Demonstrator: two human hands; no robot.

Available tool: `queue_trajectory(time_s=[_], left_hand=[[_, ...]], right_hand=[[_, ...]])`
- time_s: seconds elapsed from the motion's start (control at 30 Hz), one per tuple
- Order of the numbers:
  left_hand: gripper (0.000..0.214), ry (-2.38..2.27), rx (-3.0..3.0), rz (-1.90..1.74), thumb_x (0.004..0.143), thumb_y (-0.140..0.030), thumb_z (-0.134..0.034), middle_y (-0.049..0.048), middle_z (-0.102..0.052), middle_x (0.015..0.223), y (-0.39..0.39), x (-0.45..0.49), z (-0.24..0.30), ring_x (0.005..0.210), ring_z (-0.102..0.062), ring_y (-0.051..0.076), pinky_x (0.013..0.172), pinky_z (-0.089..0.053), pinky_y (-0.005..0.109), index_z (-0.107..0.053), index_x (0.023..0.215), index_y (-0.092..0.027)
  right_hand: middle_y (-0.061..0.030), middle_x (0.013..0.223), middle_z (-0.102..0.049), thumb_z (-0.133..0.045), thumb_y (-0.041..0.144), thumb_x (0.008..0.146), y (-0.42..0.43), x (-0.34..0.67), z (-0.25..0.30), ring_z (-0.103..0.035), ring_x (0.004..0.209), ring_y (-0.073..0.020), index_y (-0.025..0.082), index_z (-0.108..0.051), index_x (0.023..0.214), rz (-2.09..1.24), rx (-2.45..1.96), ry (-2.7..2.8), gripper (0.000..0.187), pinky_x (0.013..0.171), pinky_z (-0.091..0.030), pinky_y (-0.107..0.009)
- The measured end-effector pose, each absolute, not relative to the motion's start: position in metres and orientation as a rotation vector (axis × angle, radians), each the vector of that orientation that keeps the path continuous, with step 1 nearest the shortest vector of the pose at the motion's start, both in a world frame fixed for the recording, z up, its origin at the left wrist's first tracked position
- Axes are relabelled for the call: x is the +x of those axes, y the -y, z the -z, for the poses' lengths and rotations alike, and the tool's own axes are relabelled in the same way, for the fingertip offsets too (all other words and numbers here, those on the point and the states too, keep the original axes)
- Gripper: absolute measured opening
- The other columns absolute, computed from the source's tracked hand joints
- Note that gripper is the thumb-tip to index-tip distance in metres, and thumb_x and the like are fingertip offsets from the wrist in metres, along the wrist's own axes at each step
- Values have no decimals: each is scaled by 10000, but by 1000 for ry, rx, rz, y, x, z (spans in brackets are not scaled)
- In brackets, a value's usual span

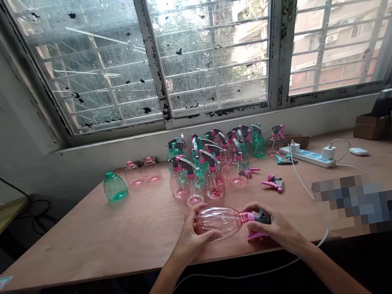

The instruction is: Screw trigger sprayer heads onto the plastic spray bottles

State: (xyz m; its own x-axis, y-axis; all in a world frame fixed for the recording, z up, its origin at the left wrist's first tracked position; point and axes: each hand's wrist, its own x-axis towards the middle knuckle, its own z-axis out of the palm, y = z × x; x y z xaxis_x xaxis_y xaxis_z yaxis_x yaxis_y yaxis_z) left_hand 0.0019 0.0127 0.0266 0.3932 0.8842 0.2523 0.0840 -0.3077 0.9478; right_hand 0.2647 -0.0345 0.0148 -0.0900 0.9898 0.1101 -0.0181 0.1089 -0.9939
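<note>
A clear pink spray bottle (219,222) lies sideways between my hands, just above the table near its front edge. My left hand (199,234) is wrapped round the bottle's base end. At the neck, my right hand (269,223) grips a black and pink spray head (259,216), whose pink trigger points down toward me. The head sits in line with the bottle's mouth; whether it is fully screwed on I cannot tell. Just beyond stands a cluster of pink and green spray bottles (214,184) fitted with heads.
Left of the cluster stand a green bottle (115,186) and two pink bottles without heads. Loose spray heads (275,183) lie to the right. A power strip (308,155), white cables, a mouse (359,151) and a cardboard box (371,126) occupy the right side of the table.
</note>
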Motion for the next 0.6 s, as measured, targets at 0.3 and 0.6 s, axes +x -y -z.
queue_trajectory(time_s=[0.3, 0.6], left_hand=[[631, -907, 1636, -979, 956, -677, -454, 99, -619, 1354, -19, -2, -25, 1321, -533, 301, 1161, -364, 487, -477, 1402, -232], [755, -880, 1659, -900, 841, -510, -753, 122, -561, 1488, -12, 0, -30, 1431, -437, 367, 1168, -377, 521, -474, 1479, -217]], right_hand=[[-31, 680, -730, -723, 600, 827, 29, 265, -13, -693, 629, -198, 174, -643, 911, -1172, -1054, 1414, 441, 564, -524, -276], [7, 680, -713, -817, 569, 749, 29, 265, -11, -694, 631, -198, 200, -604, 977, -1169, -1049, 1332, 483, 595, -558, -289]])
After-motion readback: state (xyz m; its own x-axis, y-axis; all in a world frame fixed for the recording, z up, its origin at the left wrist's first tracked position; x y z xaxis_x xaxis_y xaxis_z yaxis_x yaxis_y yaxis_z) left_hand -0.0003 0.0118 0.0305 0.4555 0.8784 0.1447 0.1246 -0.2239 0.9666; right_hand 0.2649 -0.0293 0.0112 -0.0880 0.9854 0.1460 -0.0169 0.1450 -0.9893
